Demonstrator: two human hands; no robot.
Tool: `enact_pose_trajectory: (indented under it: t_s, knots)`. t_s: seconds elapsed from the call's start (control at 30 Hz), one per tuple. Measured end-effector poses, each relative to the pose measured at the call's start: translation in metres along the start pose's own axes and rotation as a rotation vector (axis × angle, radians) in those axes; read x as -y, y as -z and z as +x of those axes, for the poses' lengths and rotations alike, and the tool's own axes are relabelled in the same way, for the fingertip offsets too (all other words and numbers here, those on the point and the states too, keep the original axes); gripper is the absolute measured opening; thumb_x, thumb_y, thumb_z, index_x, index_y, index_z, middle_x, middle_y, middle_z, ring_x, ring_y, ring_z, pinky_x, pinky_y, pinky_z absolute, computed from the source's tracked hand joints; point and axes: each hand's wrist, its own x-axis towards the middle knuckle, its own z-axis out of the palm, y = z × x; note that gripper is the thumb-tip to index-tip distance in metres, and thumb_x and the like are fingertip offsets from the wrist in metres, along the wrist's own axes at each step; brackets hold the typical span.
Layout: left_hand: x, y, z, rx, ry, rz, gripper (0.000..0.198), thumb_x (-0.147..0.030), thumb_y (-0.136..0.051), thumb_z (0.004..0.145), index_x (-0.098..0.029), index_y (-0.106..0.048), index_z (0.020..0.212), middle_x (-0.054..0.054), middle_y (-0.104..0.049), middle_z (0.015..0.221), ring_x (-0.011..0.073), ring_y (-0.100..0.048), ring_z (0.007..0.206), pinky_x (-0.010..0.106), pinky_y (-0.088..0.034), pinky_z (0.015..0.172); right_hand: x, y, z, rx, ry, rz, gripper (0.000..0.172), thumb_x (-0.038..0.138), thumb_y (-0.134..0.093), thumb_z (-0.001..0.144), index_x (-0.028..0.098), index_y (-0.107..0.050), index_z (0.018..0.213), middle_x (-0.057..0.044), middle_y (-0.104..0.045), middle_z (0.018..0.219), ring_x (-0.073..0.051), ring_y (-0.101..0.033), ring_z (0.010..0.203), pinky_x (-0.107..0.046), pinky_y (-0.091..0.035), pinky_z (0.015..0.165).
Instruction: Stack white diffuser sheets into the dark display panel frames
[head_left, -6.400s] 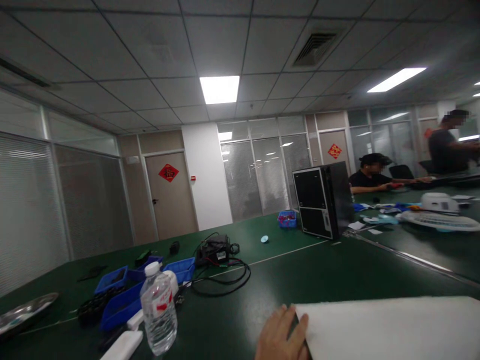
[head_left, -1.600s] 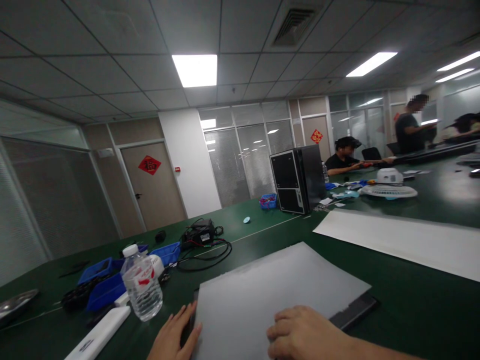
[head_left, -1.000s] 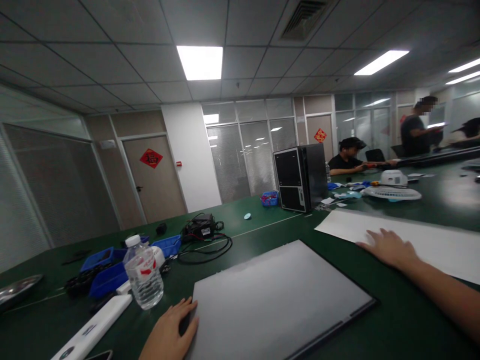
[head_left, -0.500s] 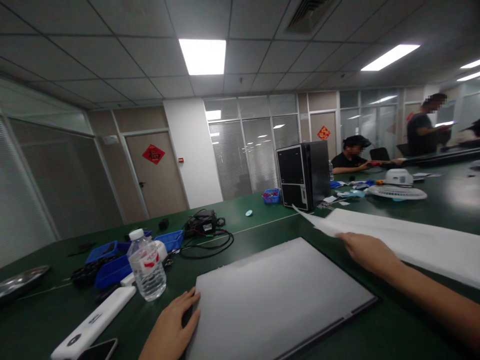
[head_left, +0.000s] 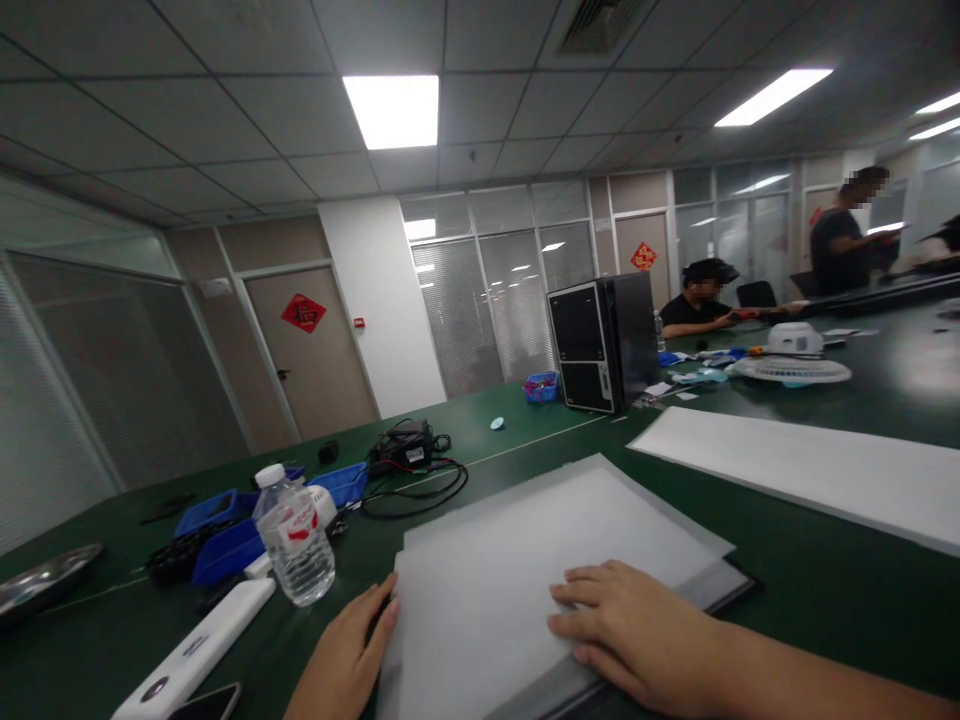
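Note:
In front of me lies a flat panel with a dark edge (head_left: 739, 590), covered by pale translucent sheets. The topmost white sheet (head_left: 487, 570) sits slightly skewed on the others. My right hand (head_left: 637, 630) rests flat on this sheet, near its right side, with fingers spread. Along the left edge of the stack is my left hand (head_left: 341, 650), fingers stretched out and thumb apart, touching the edge. Farther right on the table is another long white sheet or stack (head_left: 795, 470).
Left of the stack stand a water bottle (head_left: 294, 540), a white bar-shaped device (head_left: 199, 650) and a phone (head_left: 206, 705). Beyond are blue trays (head_left: 225, 550), a black adapter with cables (head_left: 405, 450) and a black computer case (head_left: 600, 345). A seated person (head_left: 701, 300) works farther back.
My right hand has brought a white sheet from the right-hand stack onto the panel and now lies on it. My left hand has stayed at the left edge.

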Motion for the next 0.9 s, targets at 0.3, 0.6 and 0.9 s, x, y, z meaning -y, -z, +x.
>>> enact_pose_trajectory:
  t_s: [0.3, 0.6, 0.9]
  knots:
    - [0.007, -0.004, 0.002, -0.002, -0.075, 0.101, 0.053, -0.049, -0.044, 0.092, -0.02, -0.066, 0.131, 0.008, -0.06, 0.144, 0.0283, -0.053, 0.135, 0.049, -0.038, 0.116, 0.011, 0.002, -0.003, 0.038, 0.048, 0.035, 0.048, 0.041, -0.053, 0.093, 0.031, -0.055, 0.14, -0.007, -0.059, 0.14, -0.031, -0.055, 0.127, -0.05, -0.04, 0.106]
    - [0.001, 0.005, -0.001, 0.012, -0.067, 0.134, 0.051, -0.043, -0.043, 0.092, -0.019, -0.066, 0.13, 0.007, -0.06, 0.142, 0.0268, -0.054, 0.134, 0.047, -0.039, 0.116, -0.17, 0.028, -0.047, -0.289, -0.472, -0.374, 0.052, 0.044, -0.046, 0.092, 0.02, -0.058, 0.137, -0.015, -0.054, 0.143, -0.032, -0.051, 0.129, -0.051, -0.038, 0.109]
    - [-0.002, 0.006, 0.001, 0.003, -0.049, 0.104, 0.049, -0.043, -0.048, 0.089, -0.018, -0.07, 0.125, 0.007, -0.063, 0.139, 0.0286, -0.056, 0.132, 0.048, -0.041, 0.115, -0.28, 0.025, -0.125, -0.177, -1.07, -0.345, 0.067, 0.063, -0.034, 0.093, 0.011, -0.063, 0.122, -0.029, -0.063, 0.121, -0.042, -0.062, 0.108, -0.053, -0.047, 0.085]
